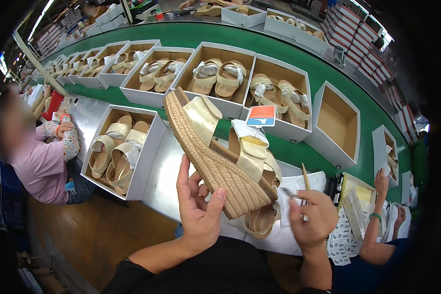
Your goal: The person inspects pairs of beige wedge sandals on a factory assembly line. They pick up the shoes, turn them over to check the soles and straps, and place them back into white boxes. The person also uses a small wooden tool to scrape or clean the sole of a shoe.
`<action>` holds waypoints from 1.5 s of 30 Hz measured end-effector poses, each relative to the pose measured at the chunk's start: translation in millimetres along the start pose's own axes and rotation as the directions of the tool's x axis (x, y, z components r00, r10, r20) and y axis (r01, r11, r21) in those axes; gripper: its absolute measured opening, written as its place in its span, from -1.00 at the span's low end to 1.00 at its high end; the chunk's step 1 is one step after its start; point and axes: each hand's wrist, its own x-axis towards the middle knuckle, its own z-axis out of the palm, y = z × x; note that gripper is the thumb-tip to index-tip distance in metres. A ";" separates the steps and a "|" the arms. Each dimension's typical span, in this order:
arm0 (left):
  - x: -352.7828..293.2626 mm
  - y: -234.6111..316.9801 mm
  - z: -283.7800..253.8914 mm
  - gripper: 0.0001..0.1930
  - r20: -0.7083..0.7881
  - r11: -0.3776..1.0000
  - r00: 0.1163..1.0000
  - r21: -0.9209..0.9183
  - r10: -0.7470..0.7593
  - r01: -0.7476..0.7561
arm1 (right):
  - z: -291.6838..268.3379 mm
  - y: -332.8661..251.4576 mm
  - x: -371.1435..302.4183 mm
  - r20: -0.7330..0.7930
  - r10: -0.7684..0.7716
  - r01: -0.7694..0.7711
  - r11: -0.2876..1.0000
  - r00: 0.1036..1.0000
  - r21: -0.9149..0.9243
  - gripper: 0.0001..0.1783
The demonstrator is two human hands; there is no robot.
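A gold-strapped wedge sandal (220, 169) with a braided, rope-like sole is tilted up in front of me. My left hand (201, 206) is closed around the wedge from below, thumb on its side. Close to the heel, my right hand (312, 220) is closed on a small tool with a dark metal tip (288, 192); its exact kind I cannot make out. An orange, white and blue tag (261, 116) shows beside the straps. Below the held sandal, another sandal (260, 221) lies on the metal table, partly hidden. A thin tan stick (305, 176) shows behind my right hand.
An open box with sandals (120, 156) stands on the table at left. Along the green conveyor (181, 35) runs a row of boxes with sandals, plus a box without shoes (335, 122). One person (39, 161) sits left; another's arm (377, 206) reaches in at right, near printed sheets (343, 245).
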 end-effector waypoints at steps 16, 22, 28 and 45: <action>6.5 -14.5 -9.7 -0.10 0.077 0.988 0.986 -0.026 -0.147 0.149 | 22.2 45.0 -181.7 0.105 0.684 -0.595 0.691 0.722 -0.410 -0.80; 8.0 -44.9 -47.4 -0.21 0.240 0.832 0.895 -0.337 -0.376 0.440 | 7.2 16.4 -141.7 0.740 0.552 -0.919 0.303 0.386 0.253 -0.21; 5.9 -84.5 -68.4 -0.38 0.121 0.609 0.641 -0.218 -0.758 0.762 | 46.4 5.1 -143.1 0.787 0.476 -0.881 -0.049 0.393 0.470 0.00; 49.0 -110.4 -71.8 -0.48 0.092 0.555 0.549 0.050 -0.831 0.831 | 96.4 4.0 -165.2 0.773 0.573 -0.332 -0.698 0.273 0.635 -0.39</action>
